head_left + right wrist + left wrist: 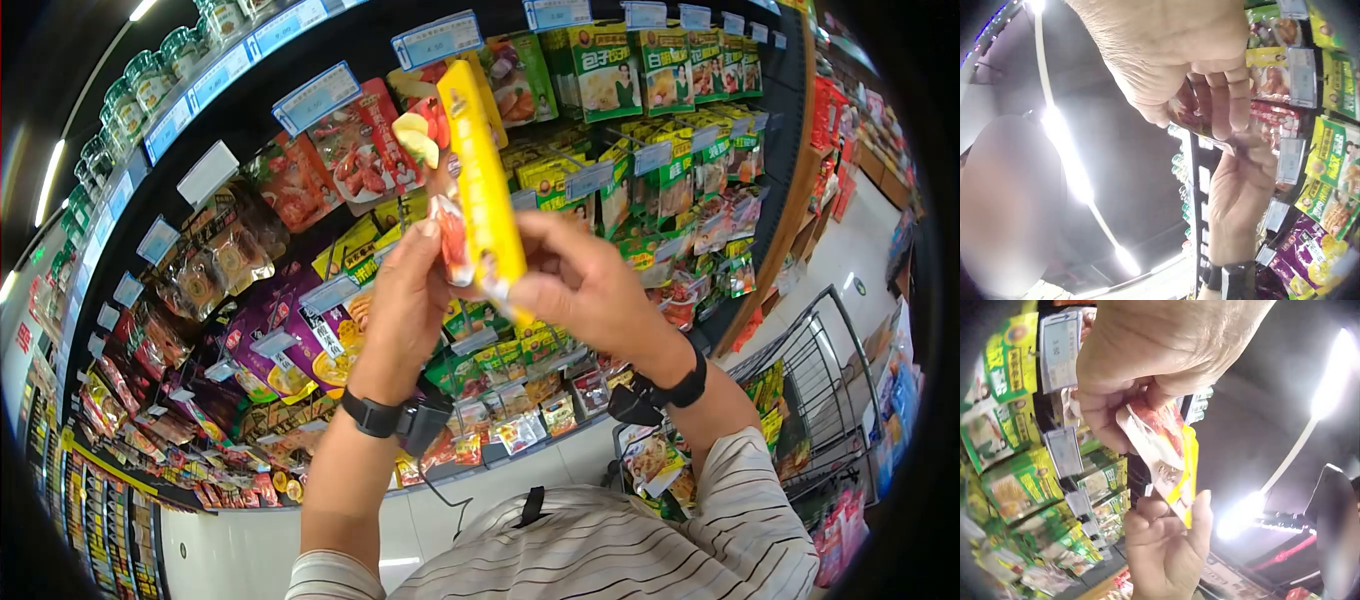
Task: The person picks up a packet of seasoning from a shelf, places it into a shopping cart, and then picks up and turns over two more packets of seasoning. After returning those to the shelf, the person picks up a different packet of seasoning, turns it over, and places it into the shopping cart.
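Observation:
A long yellow seasoning packet (pixel 482 180) with red food pictures is held up in front of the shelves by both hands. My left hand (pixel 408 292) pinches its lower left edge with thumb and fingers. My right hand (pixel 575 285) grips its lower right side, fingers curled round it. In the left wrist view the packet (pixel 1169 465) runs between the left hand (pixel 1141 381) above and the right hand (pixel 1166 550) below. In the right wrist view the right hand (pixel 1191 69) covers most of the packet (pixel 1207 128), with the left hand (pixel 1241 187) beyond it.
Hanging rows of sauce and seasoning packets (pixel 660 130) with price tags (pixel 436 38) fill the display ahead. Jars (pixel 140 85) line the top shelf at upper left. A wire shopping cart (pixel 810 390) holding packets stands at the right, on a white aisle floor (pixel 850 250).

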`<action>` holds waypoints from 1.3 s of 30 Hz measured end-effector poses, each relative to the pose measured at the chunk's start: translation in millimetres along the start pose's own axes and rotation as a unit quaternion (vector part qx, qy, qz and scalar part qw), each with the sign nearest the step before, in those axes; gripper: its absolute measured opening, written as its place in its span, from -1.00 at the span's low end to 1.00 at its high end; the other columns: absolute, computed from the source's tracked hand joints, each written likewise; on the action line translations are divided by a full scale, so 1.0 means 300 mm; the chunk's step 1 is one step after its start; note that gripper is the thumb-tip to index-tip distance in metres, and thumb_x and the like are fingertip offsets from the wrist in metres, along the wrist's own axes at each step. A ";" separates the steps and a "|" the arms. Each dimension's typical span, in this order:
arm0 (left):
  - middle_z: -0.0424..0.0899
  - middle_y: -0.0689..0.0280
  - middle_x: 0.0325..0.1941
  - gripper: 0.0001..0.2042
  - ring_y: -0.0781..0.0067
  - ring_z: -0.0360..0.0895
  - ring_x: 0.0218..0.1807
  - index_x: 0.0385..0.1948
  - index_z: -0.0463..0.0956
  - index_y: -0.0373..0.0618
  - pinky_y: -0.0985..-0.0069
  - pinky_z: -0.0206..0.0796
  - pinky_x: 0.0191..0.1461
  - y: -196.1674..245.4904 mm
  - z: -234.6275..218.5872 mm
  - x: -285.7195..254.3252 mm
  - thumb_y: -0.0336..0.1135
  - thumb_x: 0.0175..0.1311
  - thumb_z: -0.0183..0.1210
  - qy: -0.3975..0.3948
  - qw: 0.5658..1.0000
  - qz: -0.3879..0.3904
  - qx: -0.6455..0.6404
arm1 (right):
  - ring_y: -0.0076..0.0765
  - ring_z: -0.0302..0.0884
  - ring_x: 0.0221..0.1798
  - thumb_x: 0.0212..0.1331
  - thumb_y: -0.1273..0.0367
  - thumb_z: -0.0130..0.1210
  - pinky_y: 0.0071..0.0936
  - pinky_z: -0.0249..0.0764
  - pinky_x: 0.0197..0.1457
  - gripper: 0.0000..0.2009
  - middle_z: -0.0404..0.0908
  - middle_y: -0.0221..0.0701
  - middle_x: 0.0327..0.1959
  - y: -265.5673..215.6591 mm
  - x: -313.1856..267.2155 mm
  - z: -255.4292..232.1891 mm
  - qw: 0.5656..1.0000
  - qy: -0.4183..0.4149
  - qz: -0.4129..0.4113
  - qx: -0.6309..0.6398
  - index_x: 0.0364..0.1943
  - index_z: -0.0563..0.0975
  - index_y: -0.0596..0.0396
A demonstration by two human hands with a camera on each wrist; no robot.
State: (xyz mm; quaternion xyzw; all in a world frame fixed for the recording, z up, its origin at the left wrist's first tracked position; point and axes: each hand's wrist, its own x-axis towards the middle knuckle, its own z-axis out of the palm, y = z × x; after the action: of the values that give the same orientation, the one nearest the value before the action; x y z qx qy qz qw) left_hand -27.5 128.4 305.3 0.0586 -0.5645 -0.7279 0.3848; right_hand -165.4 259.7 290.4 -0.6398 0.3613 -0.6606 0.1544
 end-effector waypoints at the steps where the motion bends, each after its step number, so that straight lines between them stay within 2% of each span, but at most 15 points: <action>1: 0.62 0.36 -0.17 -0.70 0.52 0.57 -0.18 -0.01 0.47 -0.11 0.40 0.48 -0.05 -0.033 -0.062 0.007 -0.08 0.51 -0.01 -0.053 0.998 -0.025 -0.006 | -0.49 0.59 -0.29 0.28 0.18 0.22 -0.51 0.56 -0.18 -0.49 0.57 -0.30 -0.12 -0.024 -0.008 0.018 0.999 -0.031 -0.028 -0.033 0.23 0.42 0.13; 3: 0.62 0.35 -0.19 -0.65 0.53 0.56 -0.17 0.00 0.46 -0.12 0.40 0.48 -0.05 -0.031 -0.064 -0.042 -0.03 0.50 -0.06 -0.111 0.973 -0.122 -0.160 | -0.39 0.60 -0.30 0.25 0.17 0.25 -0.46 0.57 -0.12 -0.40 0.52 -0.25 -0.11 -0.070 -0.023 0.047 0.989 -0.095 -0.049 -0.100 0.32 0.37 0.12; 4: 0.60 0.28 -0.18 -0.61 0.47 0.53 -0.14 0.00 0.44 -0.13 0.37 0.48 -0.05 -0.038 -0.033 -0.042 0.02 0.49 -0.09 -0.216 0.945 -0.068 -0.237 | -0.41 0.58 -0.27 0.24 0.26 0.25 -0.49 0.55 -0.13 -0.43 0.51 -0.28 -0.15 -0.070 -0.030 0.060 0.984 -0.100 -0.058 -0.133 0.32 0.38 0.11; 6: 0.57 0.22 -0.12 -0.60 0.39 0.50 -0.11 0.03 0.42 -0.14 0.33 0.47 -0.01 -0.104 -0.064 -0.040 0.01 0.48 -0.09 -0.101 0.856 -0.199 -0.466 | -0.40 0.57 -0.26 0.22 0.37 0.26 -0.52 0.52 -0.16 -0.46 0.51 -0.30 -0.21 -0.078 -0.042 0.081 0.970 -0.109 -0.069 -0.206 0.30 0.41 0.11; 9: 0.43 0.19 -0.11 -0.60 0.31 0.38 -0.12 0.03 0.34 -0.16 0.35 0.37 0.00 -0.192 -0.071 -0.026 0.02 0.47 -0.09 -0.107 0.880 -0.154 -0.437 | -0.21 0.59 -0.29 0.16 0.43 0.26 -0.43 0.55 -0.25 -0.50 0.52 -0.24 -0.26 -0.069 -0.048 0.092 0.940 -0.101 -0.129 -0.298 0.23 0.46 0.11; 11: 0.30 0.33 -0.34 -0.57 0.38 0.29 -0.26 -0.08 0.31 -0.20 0.45 0.27 -0.16 -0.167 -0.039 -0.050 0.06 0.42 -0.04 -0.100 0.924 -0.149 -0.337 | -0.15 0.60 -0.30 0.15 0.43 0.27 -0.37 0.56 -0.29 -0.51 0.54 -0.25 -0.29 -0.073 -0.059 0.101 0.933 -0.096 -0.134 -0.319 0.21 0.47 0.11; 17: 0.29 0.34 -0.36 -0.56 0.41 0.26 -0.35 -0.05 0.29 -0.24 0.44 0.24 -0.25 -0.155 -0.015 -0.082 0.05 0.44 -0.07 -0.092 0.890 -0.184 -0.408 | -0.16 0.62 -0.35 0.08 0.39 0.31 -0.32 0.58 -0.34 -0.48 0.58 -0.31 -0.36 -0.062 -0.063 0.127 0.911 -0.095 -0.169 -0.364 0.19 0.48 0.15; 21: 0.42 0.17 -0.29 -0.55 0.27 0.32 -0.29 -0.03 0.37 -0.27 0.39 0.28 -0.16 -0.150 -0.040 -0.056 0.02 0.48 -0.21 -0.227 0.844 -0.192 -0.447 | -0.16 0.64 -0.36 0.07 0.39 0.31 -0.31 0.58 -0.35 -0.46 0.61 -0.30 -0.35 -0.041 -0.059 0.134 0.911 -0.098 -0.178 -0.358 0.20 0.47 0.15; 22: 0.39 0.21 -0.38 -0.51 0.30 0.31 -0.34 -0.10 0.37 -0.34 0.42 0.27 -0.23 -0.143 -0.027 -0.073 0.05 0.46 -0.18 -0.154 0.880 -0.186 -0.408 | -0.16 0.64 -0.36 0.07 0.39 0.31 -0.31 0.58 -0.34 -0.45 0.63 -0.29 -0.34 -0.037 -0.061 0.136 0.911 -0.098 -0.177 -0.360 0.20 0.46 0.15; 25: 0.39 0.21 -0.37 -0.48 0.33 0.31 -0.34 -0.06 0.36 -0.31 0.41 0.28 -0.21 -0.151 -0.050 -0.039 0.11 0.44 -0.17 -0.216 0.881 -0.184 -0.378 | -0.15 0.65 -0.33 0.08 0.38 0.31 -0.31 0.59 -0.33 -0.46 0.65 -0.27 -0.29 -0.059 -0.050 0.129 0.908 -0.115 -0.151 -0.372 0.21 0.46 0.15; 28: 0.30 0.32 -0.37 -0.47 0.34 0.29 -0.32 0.03 0.30 -0.28 0.37 0.26 -0.18 -0.164 -0.039 -0.037 0.11 0.40 -0.05 -0.178 0.878 -0.208 -0.394 | -0.18 0.65 -0.33 0.10 0.33 0.28 -0.34 0.58 -0.34 -0.50 0.62 -0.32 -0.32 -0.047 -0.047 0.121 0.902 -0.110 -0.158 -0.387 0.15 0.47 0.16; 31: 0.30 0.30 -0.38 -0.45 0.32 0.28 -0.30 0.01 0.31 -0.30 0.34 0.25 -0.15 -0.182 -0.038 0.009 0.13 0.40 -0.06 -0.241 0.844 -0.228 -0.421 | -0.19 0.64 -0.33 0.11 0.31 0.26 -0.34 0.57 -0.35 -0.52 0.61 -0.34 -0.35 -0.035 -0.052 0.103 0.901 -0.094 -0.166 -0.389 0.13 0.47 0.17; 33: 0.38 0.25 -0.25 -0.58 0.41 0.33 -0.25 0.01 0.31 -0.24 0.47 0.27 -0.18 -0.164 -0.008 0.004 -0.02 0.41 0.01 -0.224 0.857 -0.220 -0.409 | -0.19 0.65 -0.33 0.11 0.31 0.25 -0.32 0.57 -0.35 -0.52 0.61 -0.34 -0.35 -0.033 -0.049 0.087 0.903 -0.092 -0.166 -0.387 0.13 0.47 0.17; 36: 0.44 0.24 -0.18 -0.66 0.49 0.36 -0.22 0.00 0.32 -0.19 0.57 0.28 -0.20 -0.166 0.006 -0.008 -0.15 0.39 0.12 -0.192 0.911 -0.194 -0.310 | -0.15 0.65 -0.32 0.12 0.33 0.26 -0.30 0.59 -0.32 -0.51 0.63 -0.29 -0.31 -0.037 -0.052 0.068 0.910 -0.099 -0.146 -0.376 0.16 0.47 0.16; 39: 0.34 0.29 -0.30 -0.56 0.39 0.28 -0.28 0.01 0.29 -0.25 0.43 0.23 -0.16 -0.180 -0.002 0.018 0.01 0.42 -0.02 -0.228 0.904 -0.202 -0.301 | -0.11 0.66 -0.31 0.14 0.35 0.26 -0.28 0.60 -0.30 -0.50 0.66 -0.24 -0.26 -0.038 -0.053 0.048 0.918 -0.105 -0.122 -0.364 0.20 0.47 0.15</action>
State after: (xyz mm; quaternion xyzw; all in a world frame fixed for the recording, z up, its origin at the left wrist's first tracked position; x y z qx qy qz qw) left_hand -57.7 128.0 260.2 -0.1143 -0.3671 -0.9188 0.0893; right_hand -146.5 274.1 285.4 -0.7567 0.4773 -0.4264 -0.1336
